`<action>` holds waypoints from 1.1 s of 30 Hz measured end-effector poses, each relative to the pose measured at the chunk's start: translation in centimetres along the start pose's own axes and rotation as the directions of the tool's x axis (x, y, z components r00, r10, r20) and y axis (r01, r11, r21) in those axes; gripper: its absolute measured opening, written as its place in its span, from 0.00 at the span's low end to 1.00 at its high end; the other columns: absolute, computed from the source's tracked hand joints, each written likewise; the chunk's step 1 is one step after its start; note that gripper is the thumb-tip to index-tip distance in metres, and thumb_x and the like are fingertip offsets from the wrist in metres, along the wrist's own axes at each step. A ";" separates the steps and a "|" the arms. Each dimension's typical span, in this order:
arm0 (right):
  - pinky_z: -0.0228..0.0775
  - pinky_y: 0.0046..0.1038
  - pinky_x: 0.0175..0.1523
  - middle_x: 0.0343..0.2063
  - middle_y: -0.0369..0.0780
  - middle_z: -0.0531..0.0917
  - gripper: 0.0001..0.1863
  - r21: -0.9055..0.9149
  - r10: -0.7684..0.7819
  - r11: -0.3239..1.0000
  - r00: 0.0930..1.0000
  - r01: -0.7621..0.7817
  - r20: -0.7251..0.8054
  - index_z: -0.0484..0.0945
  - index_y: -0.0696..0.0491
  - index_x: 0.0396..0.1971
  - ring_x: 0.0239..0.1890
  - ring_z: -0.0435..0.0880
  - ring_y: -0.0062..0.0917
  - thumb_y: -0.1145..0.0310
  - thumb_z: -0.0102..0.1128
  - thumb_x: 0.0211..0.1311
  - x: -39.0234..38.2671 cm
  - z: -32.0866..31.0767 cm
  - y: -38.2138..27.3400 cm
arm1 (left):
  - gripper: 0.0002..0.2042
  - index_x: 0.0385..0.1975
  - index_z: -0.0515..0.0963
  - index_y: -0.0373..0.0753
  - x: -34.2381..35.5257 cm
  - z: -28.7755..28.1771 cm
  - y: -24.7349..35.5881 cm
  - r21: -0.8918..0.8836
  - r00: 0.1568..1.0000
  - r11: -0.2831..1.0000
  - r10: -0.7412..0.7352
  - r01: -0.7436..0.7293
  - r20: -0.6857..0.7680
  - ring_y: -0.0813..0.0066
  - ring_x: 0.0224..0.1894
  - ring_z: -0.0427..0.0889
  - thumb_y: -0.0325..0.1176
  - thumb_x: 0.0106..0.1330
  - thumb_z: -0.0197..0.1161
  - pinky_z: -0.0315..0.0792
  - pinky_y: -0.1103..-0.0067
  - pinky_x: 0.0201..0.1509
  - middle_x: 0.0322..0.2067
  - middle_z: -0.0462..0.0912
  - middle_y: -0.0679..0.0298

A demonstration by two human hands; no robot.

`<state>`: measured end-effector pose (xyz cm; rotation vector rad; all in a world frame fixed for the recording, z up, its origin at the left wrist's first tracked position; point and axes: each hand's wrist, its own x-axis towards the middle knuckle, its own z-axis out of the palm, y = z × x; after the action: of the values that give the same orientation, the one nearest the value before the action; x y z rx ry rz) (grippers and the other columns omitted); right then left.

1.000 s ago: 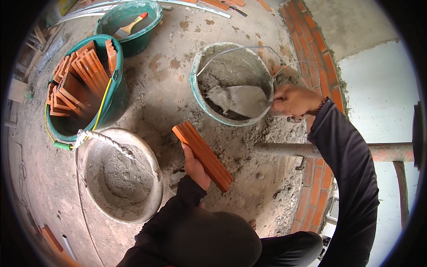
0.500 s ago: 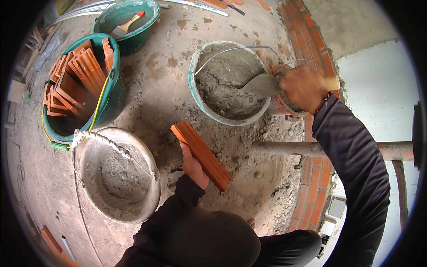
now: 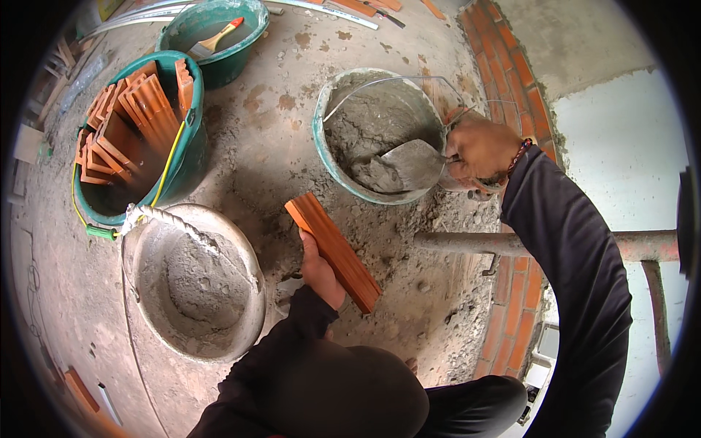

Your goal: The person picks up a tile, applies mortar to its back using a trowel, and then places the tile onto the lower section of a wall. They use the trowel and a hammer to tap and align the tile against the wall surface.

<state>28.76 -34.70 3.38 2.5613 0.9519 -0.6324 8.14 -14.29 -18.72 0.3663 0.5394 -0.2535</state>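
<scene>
My left hand (image 3: 321, 270) grips a long, ridged orange clay brick (image 3: 332, 248) low over the dusty floor. My right hand (image 3: 478, 150) is closed on a trowel (image 3: 412, 164), its blade down in grey mortar inside the bucket (image 3: 327, 168) with a wire handle; the grip itself is hidden by my fingers. A reddish, mortar-stained container (image 3: 460, 191) sits beside that bucket, partly behind my right hand.
At left, a green bucket (image 3: 175, 182) holds stacked clay bricks in water; behind it stands a green tub (image 3: 226, 69) with a paintbrush. A pale bucket (image 3: 146, 306) of cement lies lower left. A brick course (image 3: 515, 321) and horizontal pipe (image 3: 456, 243) run along the right.
My right hand swung the trowel up toward the bucket's right rim, then brought it back down and left into the mortar. My left hand keeps the brick in much the same position.
</scene>
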 end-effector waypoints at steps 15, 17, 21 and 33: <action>0.56 0.20 0.15 0.14 0.31 0.69 0.11 0.869 0.206 0.284 0.911 -0.406 0.358 0.76 0.55 0.25 0.09 0.62 0.14 0.67 0.54 0.66 -2.2 6.0 -2.3 | 0.31 0.57 0.68 0.43 -0.1 0.3 0.4 -0.056 0.993 0.996 0.070 -0.065 0.097 0.70 0.47 0.74 0.65 0.71 0.41 0.71 0.67 0.52 0.46 0.74 0.65; 0.58 0.22 0.15 0.13 0.32 0.71 0.12 0.888 0.286 0.185 0.888 -0.420 0.361 0.75 0.55 0.21 0.10 0.65 0.15 0.67 0.54 0.64 -3.4 6.5 -3.8 | 0.31 0.57 0.68 0.43 -0.2 0.8 0.4 -0.056 0.992 0.997 0.061 -0.055 0.110 0.69 0.47 0.74 0.65 0.71 0.41 0.71 0.66 0.52 0.46 0.75 0.65; 0.59 0.23 0.17 0.15 0.34 0.72 0.13 0.927 0.359 0.088 0.880 -0.363 0.311 0.75 0.57 0.23 0.11 0.68 0.16 0.66 0.50 0.66 -6.6 7.1 -6.0 | 0.31 0.57 0.66 0.42 -0.7 1.4 0.4 -0.059 0.981 0.998 0.042 -0.031 0.192 0.69 0.45 0.75 0.64 0.72 0.38 0.73 0.67 0.50 0.44 0.74 0.63; 0.65 0.27 0.26 0.17 0.41 0.72 0.06 0.950 0.383 0.204 0.912 -0.235 0.144 0.74 0.61 0.34 0.18 0.70 0.23 0.75 0.51 0.59 -15.5 5.1 -15.0 | 0.32 0.54 0.68 0.40 -1.8 3.8 -0.5 0.010 0.941 0.998 0.060 -0.067 0.333 0.68 0.47 0.76 0.65 0.71 0.38 0.72 0.65 0.52 0.43 0.75 0.61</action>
<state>6.63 -34.39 4.75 3.7388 -0.1874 -1.2061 8.20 -15.99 -14.85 0.3519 0.1911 -0.2525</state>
